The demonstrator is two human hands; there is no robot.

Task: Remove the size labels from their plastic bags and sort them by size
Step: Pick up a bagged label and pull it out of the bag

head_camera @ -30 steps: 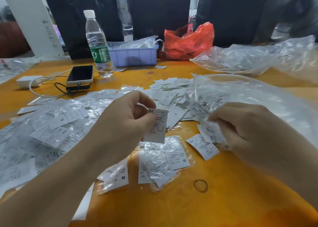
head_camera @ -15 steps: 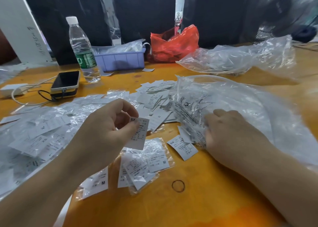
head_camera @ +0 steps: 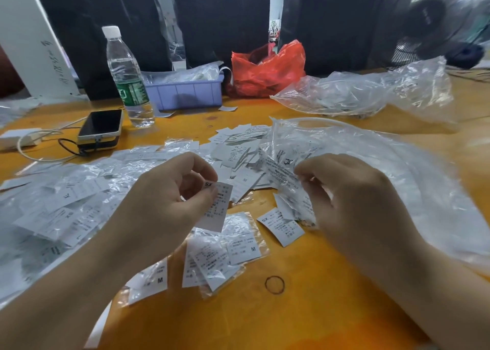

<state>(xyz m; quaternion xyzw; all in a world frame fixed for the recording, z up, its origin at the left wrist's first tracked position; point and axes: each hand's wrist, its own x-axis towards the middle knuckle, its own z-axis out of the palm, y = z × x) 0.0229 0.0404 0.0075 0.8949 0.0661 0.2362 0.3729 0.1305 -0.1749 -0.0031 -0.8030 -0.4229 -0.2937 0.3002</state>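
We see two bare forearms reaching in from the bottom edge, each ending in a bare hand — the left hand (head_camera: 169, 198) and the right hand (head_camera: 352, 203). Neither wears a glove, a ring, a watch or a bracelet, and no sleeve shows on either arm as far as the frame's edge. The fingernails we can make out are short and plain — without polish.
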